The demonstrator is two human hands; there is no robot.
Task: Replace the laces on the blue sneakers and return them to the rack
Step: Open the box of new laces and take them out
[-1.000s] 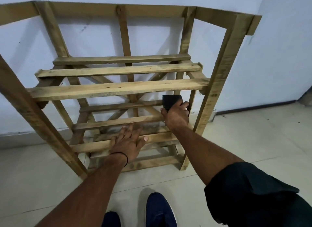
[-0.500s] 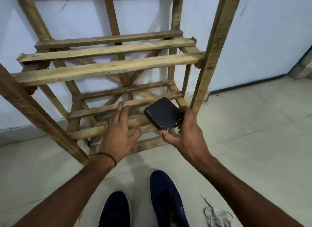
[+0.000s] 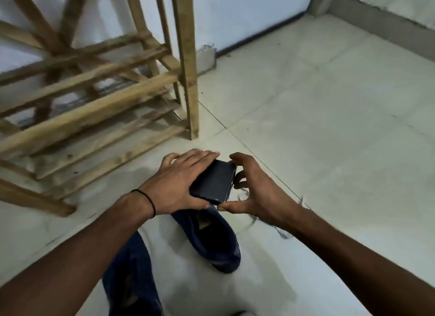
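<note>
Left hand (image 3: 179, 181) lies over small black box (image 3: 215, 182): fingers across the lid, thumb under the near edge. Right hand (image 3: 254, 193) grasps the box's right end, fingers curled, thumb at near corner. Box held just above 2 blue sneakers (image 3: 211, 240), which sit on tiled floor (image 3: 329, 151) in front of wooden rack (image 3: 94, 108). Loose lace (image 3: 283, 235) beside right forearm, blurred.

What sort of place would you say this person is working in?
Probably a bare indoor room, perhaps a home entryway or storage corner: a pale tiled floor, a plain white wall with a dark skirting line, and a rough wooden shoe rack by it, with blue sneakers on the floor.
</note>
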